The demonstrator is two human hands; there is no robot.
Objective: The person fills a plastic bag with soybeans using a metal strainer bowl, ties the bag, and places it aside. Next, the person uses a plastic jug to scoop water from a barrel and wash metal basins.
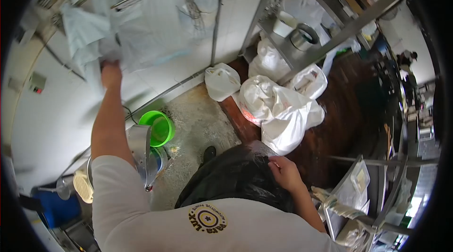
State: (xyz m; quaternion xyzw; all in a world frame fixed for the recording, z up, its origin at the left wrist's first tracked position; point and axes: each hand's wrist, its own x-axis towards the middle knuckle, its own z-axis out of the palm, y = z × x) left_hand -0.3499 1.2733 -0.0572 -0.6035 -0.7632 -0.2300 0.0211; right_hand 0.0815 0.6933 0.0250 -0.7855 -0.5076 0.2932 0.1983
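My left hand is raised to the wall at the upper left, closed on the lower part of a thin whitish plastic bag. The bag partly covers its fingertips. More pale plastic bags hang beside it from a metal holder. Low at my front, my right hand is closed beside the edge of my black apron. Whatever is inside its curled fingers, if anything, is hidden. A greyish translucent patch shows on the apron close to that hand.
A green bucket stands on the floor below my left arm, beside a large metal vessel. Full white sacks lie ahead on the brown floor. Metal shelving rises behind them, and a cluttered rack stands at my right.
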